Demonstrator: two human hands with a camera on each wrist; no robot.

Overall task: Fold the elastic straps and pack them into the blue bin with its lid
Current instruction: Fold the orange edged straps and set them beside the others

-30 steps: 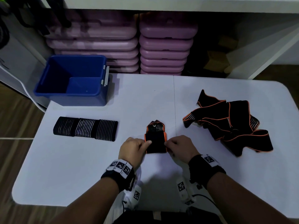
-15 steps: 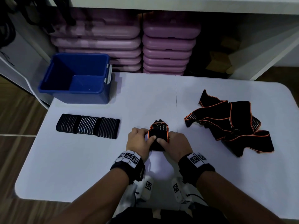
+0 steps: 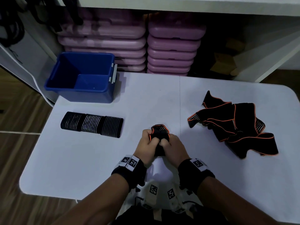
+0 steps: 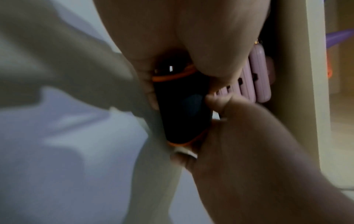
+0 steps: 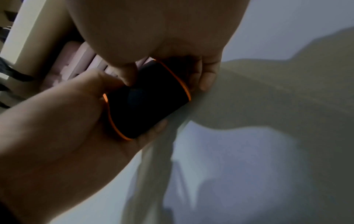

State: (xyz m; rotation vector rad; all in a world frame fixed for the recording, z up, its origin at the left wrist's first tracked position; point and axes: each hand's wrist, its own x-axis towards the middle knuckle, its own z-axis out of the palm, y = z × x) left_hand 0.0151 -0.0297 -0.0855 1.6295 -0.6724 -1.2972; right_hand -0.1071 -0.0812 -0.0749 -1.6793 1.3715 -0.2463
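Note:
A folded black strap with orange edging (image 3: pixel 159 132) is lifted just above the white table (image 3: pixel 97 159), near the front middle. My left hand (image 3: pixel 146 144) grips its left side and my right hand (image 3: pixel 172 146) grips its right side, thumbs meeting on top. The wrist views show the same strap (image 4: pixel 182 109) (image 5: pixel 147 100) squeezed between both hands. Three folded black straps (image 3: pixel 91 124) lie in a row at the left. A loose pile of unfolded straps (image 3: pixel 233 125) lies at the right. The open blue bin (image 3: pixel 81 78) stands at the back left; no lid shows.
Stacks of purple cases (image 3: pixel 138 41) fill the shelf behind the table. A white shelf post (image 3: pixel 267 62) slants at the back right. Wooden floor (image 3: pixel 16 127) lies to the left of the table.
Both hands closed in on the strap from its sides, folded it shorter and raised it a little off the table. The pile, the folded row and the bin stayed put.

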